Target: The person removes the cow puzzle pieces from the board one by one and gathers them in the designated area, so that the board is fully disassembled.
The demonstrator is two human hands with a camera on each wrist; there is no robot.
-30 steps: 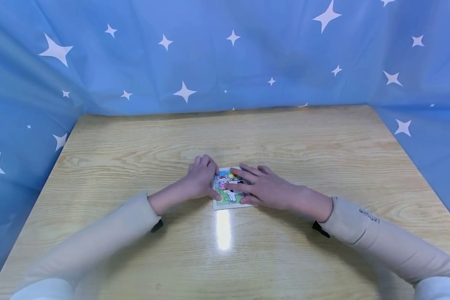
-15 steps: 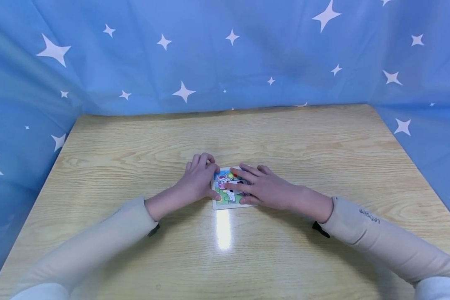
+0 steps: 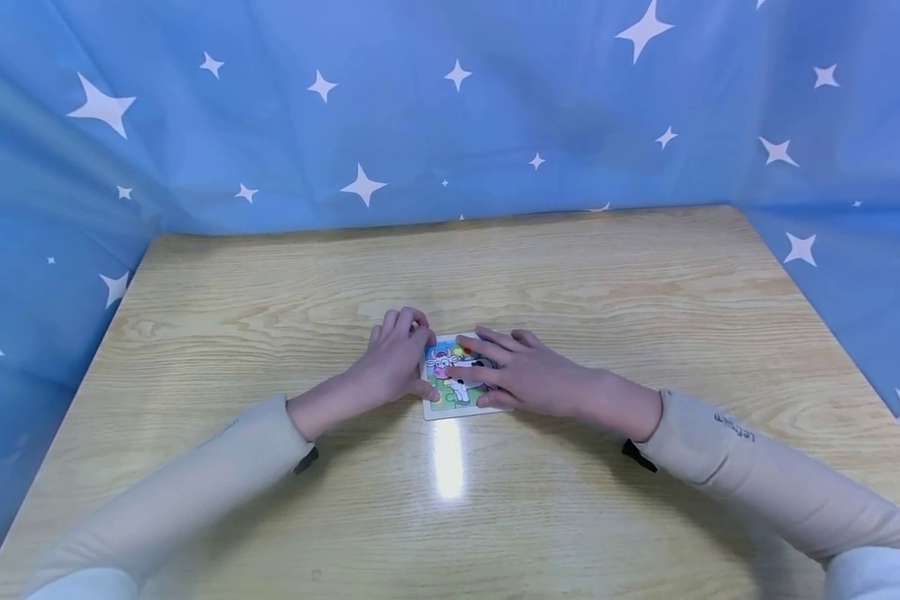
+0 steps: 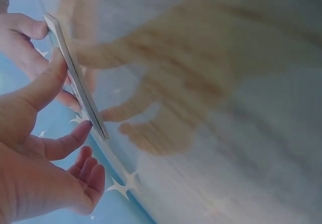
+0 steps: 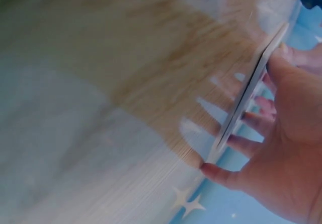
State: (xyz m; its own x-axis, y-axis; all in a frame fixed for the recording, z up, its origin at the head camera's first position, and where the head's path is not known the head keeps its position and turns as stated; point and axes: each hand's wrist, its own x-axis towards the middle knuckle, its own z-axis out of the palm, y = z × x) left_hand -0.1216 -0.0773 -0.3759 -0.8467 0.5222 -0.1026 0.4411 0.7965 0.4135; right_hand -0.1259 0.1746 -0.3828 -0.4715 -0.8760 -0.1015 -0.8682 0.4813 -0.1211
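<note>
A small square jigsaw puzzle (image 3: 461, 393) with a cartoon cow picture and a pale border lies flat on the wooden table. My left hand (image 3: 393, 358) holds its left side, thumb on the near left corner and bent index finger at the far left corner. The other left fingers curl loosely off the board. My right hand (image 3: 536, 375) lies over the right part, its spread, fairly straight fingers touching the picture and hiding much of it. In both wrist views the puzzle appears edge-on, as a thin board (image 4: 78, 83) between the hands.
The wooden table (image 3: 285, 283) carries a bright light reflection just in front of the puzzle. A blue curtain (image 3: 405, 108) with white stars surrounds the table's back and sides. Light sleeves (image 3: 195, 492) cover both forearms.
My left hand has shifted slightly left, its index finger lifting a little. The right hand keeps its place on the puzzle. The head view has tilted slightly.
</note>
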